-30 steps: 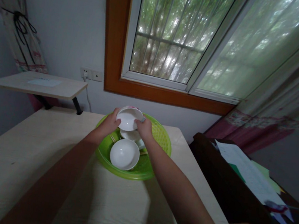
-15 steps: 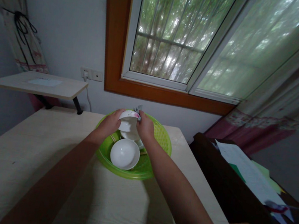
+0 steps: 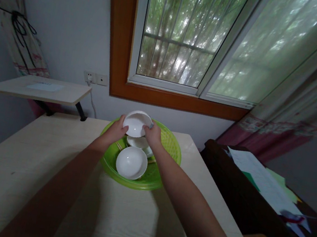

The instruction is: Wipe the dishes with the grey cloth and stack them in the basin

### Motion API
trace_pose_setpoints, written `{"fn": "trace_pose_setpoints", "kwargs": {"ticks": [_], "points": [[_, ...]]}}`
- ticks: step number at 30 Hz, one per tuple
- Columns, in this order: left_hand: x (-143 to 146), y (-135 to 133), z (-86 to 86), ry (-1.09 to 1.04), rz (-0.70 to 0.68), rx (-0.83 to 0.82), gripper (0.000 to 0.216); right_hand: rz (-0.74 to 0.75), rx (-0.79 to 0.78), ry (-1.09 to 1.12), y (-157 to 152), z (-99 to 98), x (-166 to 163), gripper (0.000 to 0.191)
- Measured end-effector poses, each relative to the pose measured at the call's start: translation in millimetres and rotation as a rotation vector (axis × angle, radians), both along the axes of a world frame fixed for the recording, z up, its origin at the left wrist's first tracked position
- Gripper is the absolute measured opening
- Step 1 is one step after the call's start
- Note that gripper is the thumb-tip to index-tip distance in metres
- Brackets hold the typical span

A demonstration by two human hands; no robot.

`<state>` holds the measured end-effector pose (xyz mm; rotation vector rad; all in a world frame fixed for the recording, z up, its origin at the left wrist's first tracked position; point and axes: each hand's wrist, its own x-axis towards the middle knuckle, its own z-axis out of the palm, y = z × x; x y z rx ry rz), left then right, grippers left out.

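Observation:
Between my two hands a white bowl (image 3: 135, 125) is held tilted, its inside facing me, above the far part of a green plastic basket (image 3: 135, 186). My left hand (image 3: 116, 131) grips its left rim. My right hand (image 3: 153, 133) grips the right rim, with a small bit of greyish cloth (image 3: 151, 125) showing at its fingers. Inside the basket, a second white bowl (image 3: 131, 163) sits nearest me, open side up. Another white bowl (image 3: 138, 142) lies behind it, partly hidden under the held one. Chopsticks (image 3: 119, 146) show at the left, partly covered.
The basket stands on a pale wooden table (image 3: 55, 182). A small raised shelf (image 3: 42, 89) on black legs is at the back left. Behind are the wall and a barred window (image 3: 184, 34). To the right, a dark brown piece of furniture (image 3: 226, 185) bears papers (image 3: 257, 178).
The held bowl has been turned so its inside now faces me; before, its patterned outside showed. The greyish cloth is now mostly hidden by my right hand.

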<state>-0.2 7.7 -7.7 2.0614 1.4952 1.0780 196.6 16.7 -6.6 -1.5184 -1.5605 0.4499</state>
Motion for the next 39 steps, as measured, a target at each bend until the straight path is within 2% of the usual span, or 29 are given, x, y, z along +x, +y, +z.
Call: {"fn": "trace_pose_setpoints", "kwargs": {"ticks": [8, 13, 17, 23, 28, 31, 39], "points": [[-1, -2, 3.4, 0.057, -0.047, 0.053, 0.057, 0.018, 0.056, -0.357, -12, 13.1, 3, 0.041], [1, -7, 6.0, 0.114, -0.081, 0.082, 0.061, 0.051, 0.078, -0.528, -19, 21.7, 3, 0.051], [2, -7, 9.0, 0.143, -0.061, 0.099, 0.061, 0.066, 0.093, -0.474, -18, 20.2, 3, 0.049], [3, -6, 11.3, 0.028, 0.015, 0.147, 0.059, -0.001, -0.007, -0.086, 2, -0.5, 4, 0.032], [4, -6, 6.7, 0.026, 0.001, 0.041, 0.067, 0.028, -0.071, 0.12, 13, -13.9, 3, 0.036], [2, -5, 4.9, 0.001, -0.037, 0.025, 0.066, 0.014, -0.065, 0.085, 10, -11.8, 2, 0.037], [0, -9, 10.2, 0.048, -0.062, 0.087, 0.062, -0.001, 0.033, -0.244, -9, 8.2, 4, 0.04]]}}
